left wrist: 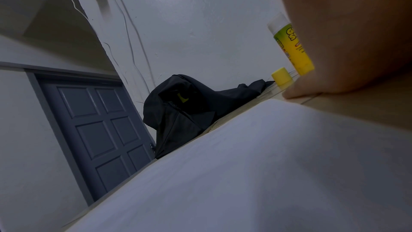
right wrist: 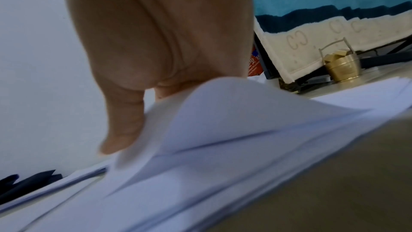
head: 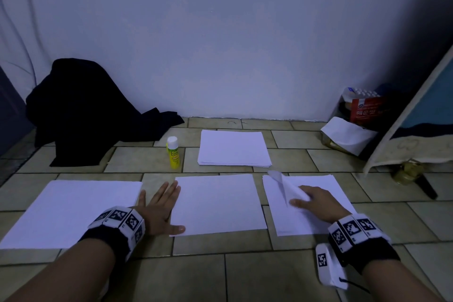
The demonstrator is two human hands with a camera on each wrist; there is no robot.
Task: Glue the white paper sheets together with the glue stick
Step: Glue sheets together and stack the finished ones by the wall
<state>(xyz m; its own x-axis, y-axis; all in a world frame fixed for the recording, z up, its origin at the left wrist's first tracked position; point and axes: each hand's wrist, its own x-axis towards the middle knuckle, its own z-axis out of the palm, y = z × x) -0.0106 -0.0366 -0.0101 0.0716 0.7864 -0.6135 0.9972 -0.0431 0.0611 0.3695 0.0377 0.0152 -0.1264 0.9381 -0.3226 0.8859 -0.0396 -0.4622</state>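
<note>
4 piles of white paper lie on the tiled floor. Your right hand pinches the top sheet of the right pile; your left hand rests flat, fingers straight, touching the middle sheet. Glue stick stands upright behind.

Wall: plain pale painted wall facing me, thin white cables running down it on my left.
Floor: beige rectangular ceramic tiles with dark grout under me.
Door: grey panelled door to my left.
Light: dim, bluish, darker toward my right.
</note>
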